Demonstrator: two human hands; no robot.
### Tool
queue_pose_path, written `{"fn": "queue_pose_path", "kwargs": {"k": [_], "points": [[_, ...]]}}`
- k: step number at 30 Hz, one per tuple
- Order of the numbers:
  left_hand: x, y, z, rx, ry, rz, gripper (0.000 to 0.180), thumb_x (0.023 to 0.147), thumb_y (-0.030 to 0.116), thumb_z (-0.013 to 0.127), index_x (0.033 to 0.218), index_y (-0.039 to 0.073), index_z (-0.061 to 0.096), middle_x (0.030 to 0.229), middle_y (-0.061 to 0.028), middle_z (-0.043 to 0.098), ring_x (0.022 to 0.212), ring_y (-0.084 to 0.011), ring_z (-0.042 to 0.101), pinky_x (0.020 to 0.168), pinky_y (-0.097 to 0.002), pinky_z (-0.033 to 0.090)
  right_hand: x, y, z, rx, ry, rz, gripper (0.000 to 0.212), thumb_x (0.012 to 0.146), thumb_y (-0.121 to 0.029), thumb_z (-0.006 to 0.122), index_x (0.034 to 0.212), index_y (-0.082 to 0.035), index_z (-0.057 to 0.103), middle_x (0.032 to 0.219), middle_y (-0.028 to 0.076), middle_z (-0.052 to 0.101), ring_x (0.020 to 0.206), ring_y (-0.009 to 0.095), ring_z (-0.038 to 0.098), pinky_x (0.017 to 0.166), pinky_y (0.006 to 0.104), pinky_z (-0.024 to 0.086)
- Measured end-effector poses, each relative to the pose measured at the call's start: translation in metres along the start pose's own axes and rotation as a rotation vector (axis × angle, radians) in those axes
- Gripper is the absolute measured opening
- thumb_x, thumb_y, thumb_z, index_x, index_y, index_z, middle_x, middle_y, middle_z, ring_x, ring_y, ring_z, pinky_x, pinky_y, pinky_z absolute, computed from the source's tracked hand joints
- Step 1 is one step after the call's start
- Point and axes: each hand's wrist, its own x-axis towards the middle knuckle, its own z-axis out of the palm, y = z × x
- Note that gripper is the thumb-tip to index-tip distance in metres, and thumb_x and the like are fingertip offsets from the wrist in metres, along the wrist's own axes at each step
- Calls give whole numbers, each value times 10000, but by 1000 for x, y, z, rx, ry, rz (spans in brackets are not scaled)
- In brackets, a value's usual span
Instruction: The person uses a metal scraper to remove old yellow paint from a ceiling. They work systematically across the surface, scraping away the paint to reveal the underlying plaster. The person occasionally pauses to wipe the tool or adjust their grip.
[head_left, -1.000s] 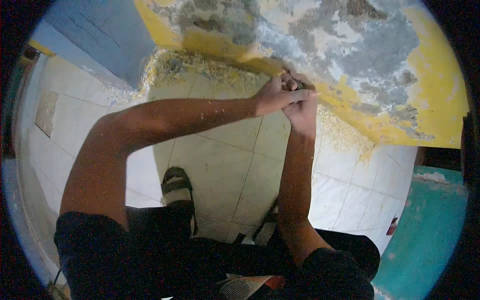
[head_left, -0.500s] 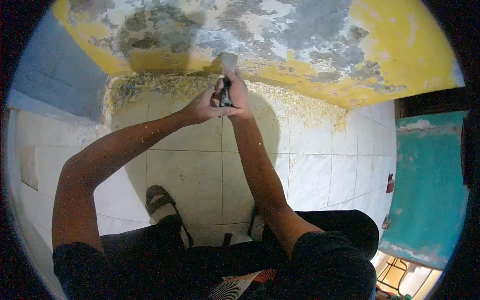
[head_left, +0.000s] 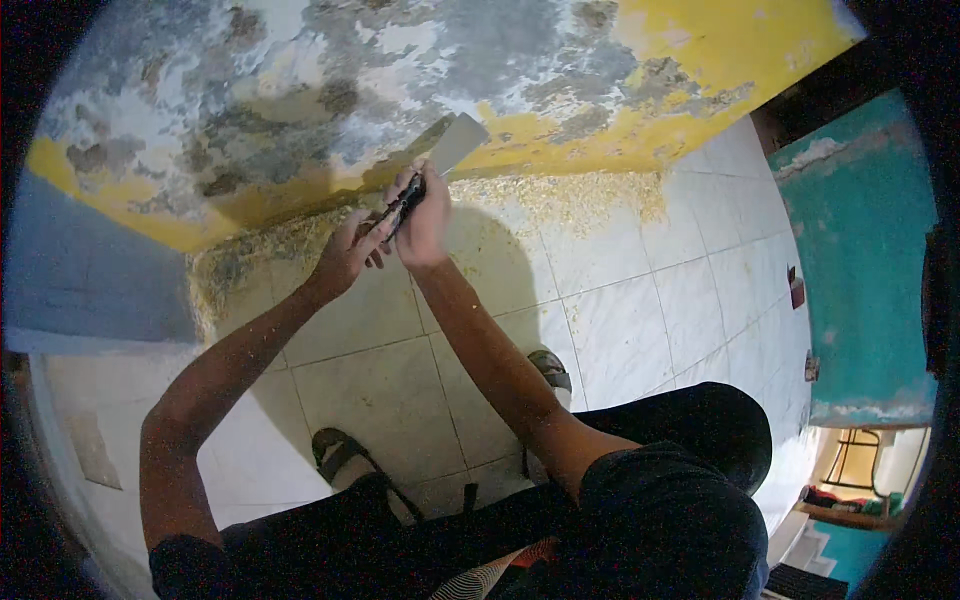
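Two hands [head_left: 426, 220]; two forearms [head_left: 490, 335]; one scraper [head_left: 458, 146]; two sandals [head_left: 346, 461]; one peeling yellow wall [head_left: 480, 60].

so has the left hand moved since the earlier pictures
Yes, the left hand has moved left, closer to the blue-grey wall.

The scraper [head_left: 450, 155] has a grey blade [head_left: 462, 138] and black handle [head_left: 404, 204]. The wall [head_left: 420, 75] is yellow, mottled with grey and white.

Home interior suggested, in worn state: yellow wall [head_left: 745, 45] peeled to grey patches, paint flakes [head_left: 580, 198] strewn along its base, floor paved with marble-patterned tiles [head_left: 620, 318], teal-painted surface [head_left: 860, 270] chipped.
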Motion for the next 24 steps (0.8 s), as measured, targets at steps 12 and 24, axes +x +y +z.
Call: {"fn": "queue_pose_path", "kwargs": {"k": [12, 24], "points": [[23, 9, -6, 353, -133, 132, 242, 938, 235, 627, 981, 6, 564, 803, -65, 572, 670, -136, 581, 612, -288, 483, 28, -19, -16, -3, -108, 231, 435, 997, -551, 378, 914, -141, 499, 561, -36, 307, 445, 102, 260, 437, 270, 280], [21, 0, 0, 495, -62, 288, 218, 943, 179, 621, 1031, -18, 647, 1035, -96, 619, 772, -145, 624, 663, -282, 512, 33, -19, -22, 59, -138, 298, 438, 981, -566, 410, 877, -149, 495, 543, -55, 231, 431, 93, 210, 435, 262, 264]]}}
